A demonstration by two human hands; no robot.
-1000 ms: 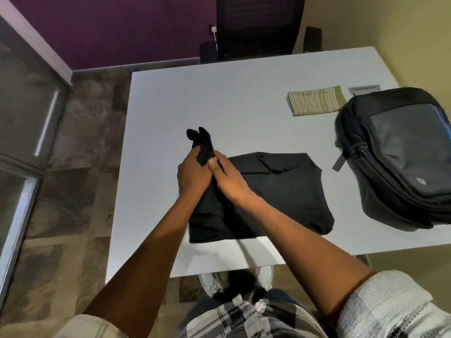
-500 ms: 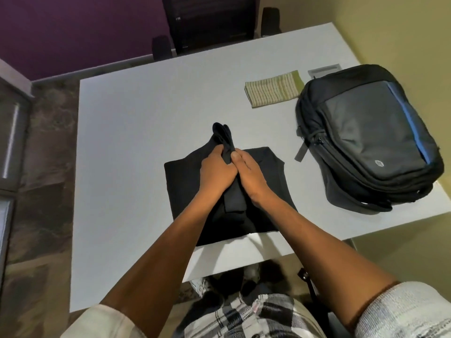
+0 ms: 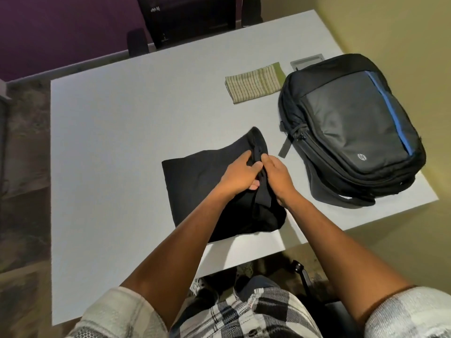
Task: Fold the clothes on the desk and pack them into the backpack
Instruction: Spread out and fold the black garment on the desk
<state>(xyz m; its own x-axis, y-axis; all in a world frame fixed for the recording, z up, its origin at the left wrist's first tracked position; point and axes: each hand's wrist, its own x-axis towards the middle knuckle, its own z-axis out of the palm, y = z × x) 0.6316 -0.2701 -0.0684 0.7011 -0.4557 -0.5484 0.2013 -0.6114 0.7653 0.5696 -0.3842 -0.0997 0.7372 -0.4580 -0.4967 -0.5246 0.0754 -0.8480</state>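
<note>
A black garment (image 3: 195, 181) lies partly folded near the front edge of the white desk (image 3: 122, 142). My left hand (image 3: 238, 178) and my right hand (image 3: 278, 176) sit side by side over its right part, both gripping a bunched fold of the black cloth that sticks up past the fingers. A black and grey backpack (image 3: 351, 128) with a blue stripe lies flat to the right, zipped shut as far as I can see. A folded green striped cloth (image 3: 255, 85) lies behind, just left of the backpack.
A black office chair (image 3: 192, 18) stands at the desk's far edge against a purple wall. A small grey cable hatch (image 3: 306, 62) sits in the desk behind the backpack. The floor drops away on the left and front.
Both hands carried the gripped fold to the right across the garment, laying the cloth over itself. The garment now looks narrower, and the raised end has sunk lower.
</note>
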